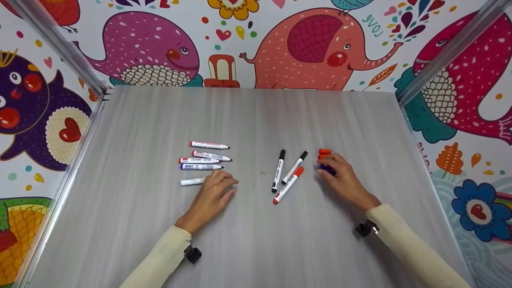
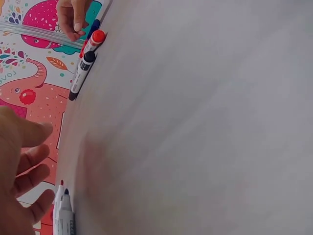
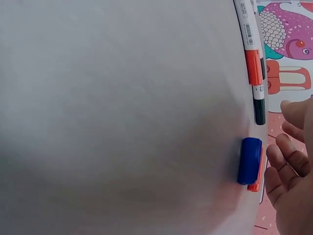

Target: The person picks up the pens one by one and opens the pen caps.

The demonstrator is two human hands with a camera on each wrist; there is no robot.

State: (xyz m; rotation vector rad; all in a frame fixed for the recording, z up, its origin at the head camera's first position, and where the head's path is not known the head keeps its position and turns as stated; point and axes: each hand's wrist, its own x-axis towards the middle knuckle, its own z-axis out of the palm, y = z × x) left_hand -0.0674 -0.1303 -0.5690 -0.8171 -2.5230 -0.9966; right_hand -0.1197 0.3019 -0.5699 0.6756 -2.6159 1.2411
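Note:
My left hand point(image 1: 222, 180) lies flat on the grey table point(image 1: 256, 240), its fingertips at the end of a white uncapped marker point(image 1: 192, 182). In the left wrist view that hand point(image 2: 22, 166) has loose, spread fingers and holds nothing. Several more uncapped markers point(image 1: 201, 166) lie in a row just beyond it. My right hand point(image 1: 326, 164) hovers over a blue cap point(image 1: 328, 171) with orange caps point(image 1: 325, 151) beside it. In the right wrist view its fingers point(image 3: 288, 161) are relaxed, close to the blue cap point(image 3: 250, 160) but not around it.
Three capped markers lie mid-table: two black-capped point(image 1: 278, 170) point(image 1: 295, 167) and one red-capped point(image 1: 289, 185). Metal frame posts point(image 1: 60, 44) stand at the back corners. Cartoon-patterned walls point(image 1: 312, 48) enclose the table on three sides.

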